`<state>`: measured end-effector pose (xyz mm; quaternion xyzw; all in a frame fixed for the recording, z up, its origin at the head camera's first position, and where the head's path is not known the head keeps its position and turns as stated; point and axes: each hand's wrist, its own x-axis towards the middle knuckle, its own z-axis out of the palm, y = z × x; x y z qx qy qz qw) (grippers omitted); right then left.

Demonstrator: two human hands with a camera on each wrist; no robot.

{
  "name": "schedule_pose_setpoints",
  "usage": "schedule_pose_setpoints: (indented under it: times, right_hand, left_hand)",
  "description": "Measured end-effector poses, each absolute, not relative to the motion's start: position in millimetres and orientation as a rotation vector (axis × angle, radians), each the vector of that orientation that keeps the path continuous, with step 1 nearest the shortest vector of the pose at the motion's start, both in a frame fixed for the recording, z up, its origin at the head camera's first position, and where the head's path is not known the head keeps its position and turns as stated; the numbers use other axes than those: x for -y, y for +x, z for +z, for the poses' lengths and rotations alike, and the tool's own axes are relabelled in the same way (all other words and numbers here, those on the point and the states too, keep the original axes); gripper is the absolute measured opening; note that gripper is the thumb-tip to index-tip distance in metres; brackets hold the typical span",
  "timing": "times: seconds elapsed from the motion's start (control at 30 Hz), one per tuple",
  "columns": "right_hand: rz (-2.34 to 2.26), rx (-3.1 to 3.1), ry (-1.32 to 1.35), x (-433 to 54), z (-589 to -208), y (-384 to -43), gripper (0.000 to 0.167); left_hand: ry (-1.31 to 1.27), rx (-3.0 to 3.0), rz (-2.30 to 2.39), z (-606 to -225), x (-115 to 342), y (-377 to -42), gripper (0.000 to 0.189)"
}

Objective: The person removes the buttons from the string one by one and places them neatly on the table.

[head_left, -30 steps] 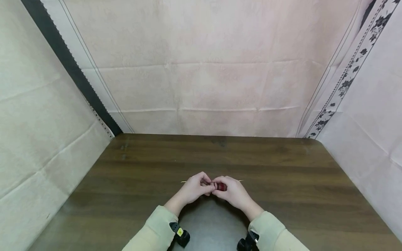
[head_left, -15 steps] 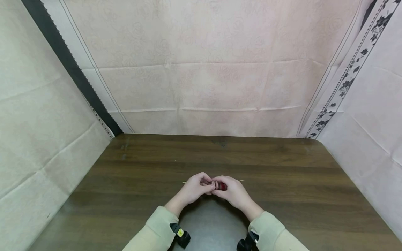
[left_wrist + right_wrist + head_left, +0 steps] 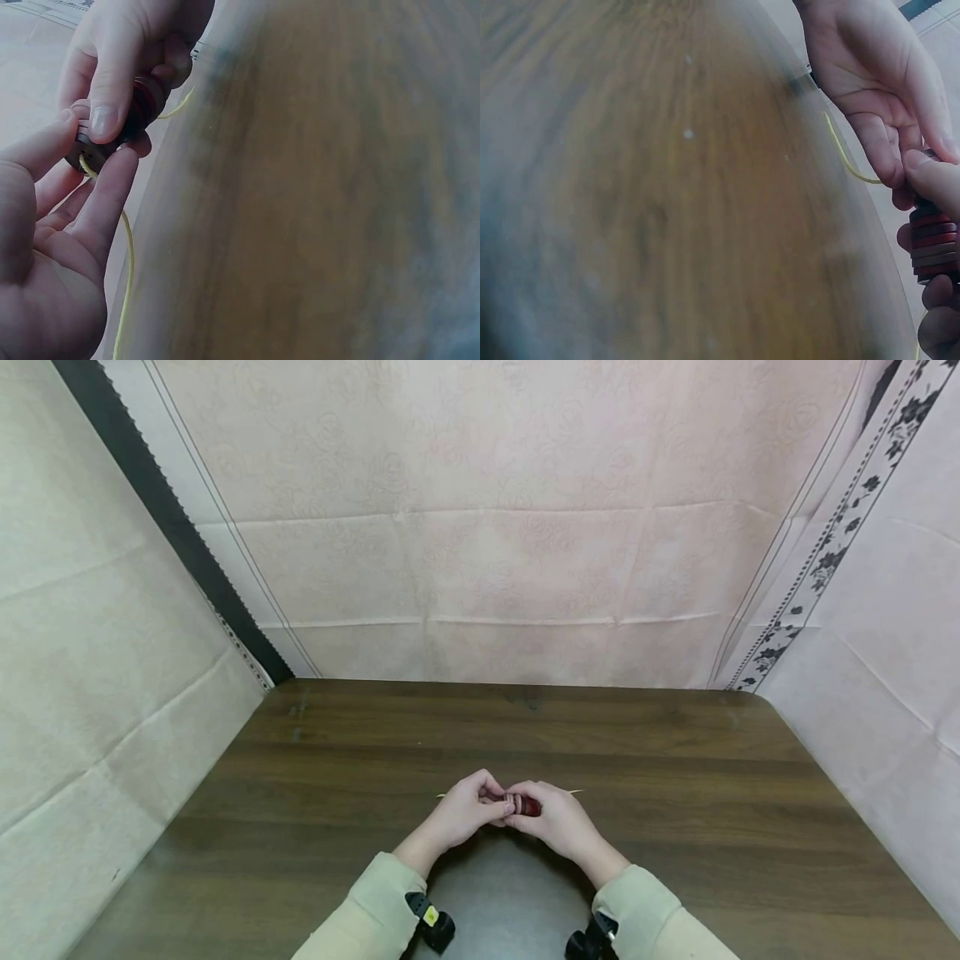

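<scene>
Both hands meet at the front middle of the table around a small ringed cylinder [image 3: 528, 807] with dark red and brown bands. My left hand [image 3: 461, 815] pinches its left end between thumb and fingers. My right hand [image 3: 561, 820] grips it farther along, its thumb pressing on the side in the left wrist view. A thin yellow cord [image 3: 127, 277] comes out of a hole in the cylinder's end face [image 3: 91, 154] and hangs down past the left fingers. More cord [image 3: 844, 154] shows in the right wrist view. The hands hide much of the cylinder.
A brown wood-grain table [image 3: 360, 752] lies under the hands. Pale cloth [image 3: 480, 568] hangs behind it and at both sides. A black wrist camera [image 3: 437, 932] sits on the left sleeve, another [image 3: 583, 945] on the right.
Both hands stay in nearly the same place around the cylinder. The cord end at the left has shifted slightly toward the left hand since the earliest frame.
</scene>
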<state>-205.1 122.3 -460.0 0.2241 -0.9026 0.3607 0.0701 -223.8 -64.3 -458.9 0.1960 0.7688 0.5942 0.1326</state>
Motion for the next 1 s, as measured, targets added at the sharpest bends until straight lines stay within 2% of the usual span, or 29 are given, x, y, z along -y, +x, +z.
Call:
schedule_pose_setpoints:
  times: [0.47,1.0]
  right_hand:
    - [1.073,2.720,0.688,-123.0,-460.0,-205.2,0.022]
    - [1.089,2.743,0.659,-124.3,-459.8,-204.8,0.024]
  left_hand:
    - [0.576,-2.211,1.728,-459.2,66.3,-223.0,0.023]
    - [0.594,-2.292,1.655,-458.1,69.4,-223.3,0.026]
